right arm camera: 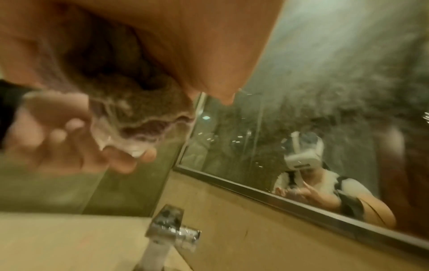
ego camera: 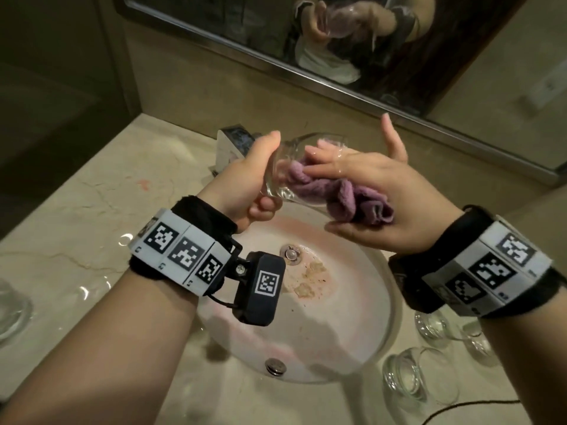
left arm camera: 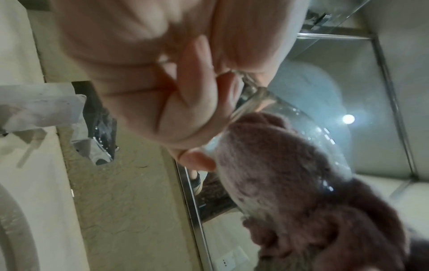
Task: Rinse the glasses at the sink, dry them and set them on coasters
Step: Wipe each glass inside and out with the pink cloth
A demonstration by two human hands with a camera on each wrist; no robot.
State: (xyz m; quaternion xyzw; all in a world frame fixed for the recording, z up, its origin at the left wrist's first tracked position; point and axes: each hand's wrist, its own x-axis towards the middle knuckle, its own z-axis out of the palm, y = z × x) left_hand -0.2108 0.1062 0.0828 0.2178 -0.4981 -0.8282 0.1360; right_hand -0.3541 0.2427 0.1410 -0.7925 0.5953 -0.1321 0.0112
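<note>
Setting: marble counter (ego camera: 76, 210) around a round sink (ego camera: 322, 342), mirror (ego camera: 306, 41) on the wall behind, tap (ego camera: 228, 145) at the sink's back edge.
Glass in hand: clear glass (ego camera: 285, 167) held in the air over the sink, lying nearly on its side; base toward the left, mouth toward the right.
Left hand: left hand (ego camera: 248, 182) wraps the base end, thumb on top, fingers curled under; the left wrist view shows fingertips on the thick base.
Right hand: right hand (ego camera: 377, 207) grips a purple cloth (ego camera: 346, 197); several fingers push it into the mouth, index finger raised and free.
Key relation: cloth enters along the glass's long axis, from the right; right hand works, left only steadies.
Contents: cloth wad and fingers fill much of the bowl; droplets show on the wall.
Step (judged): drying the inside.
Other glasses: two glasses (ego camera: 420, 378) on their sides on the counter right of the sink; another glass (ego camera: 12, 311) at the left edge. All look empty.
Coasters: none in view.
Sink: reddish film, bits near the drain (ego camera: 290, 253).
</note>
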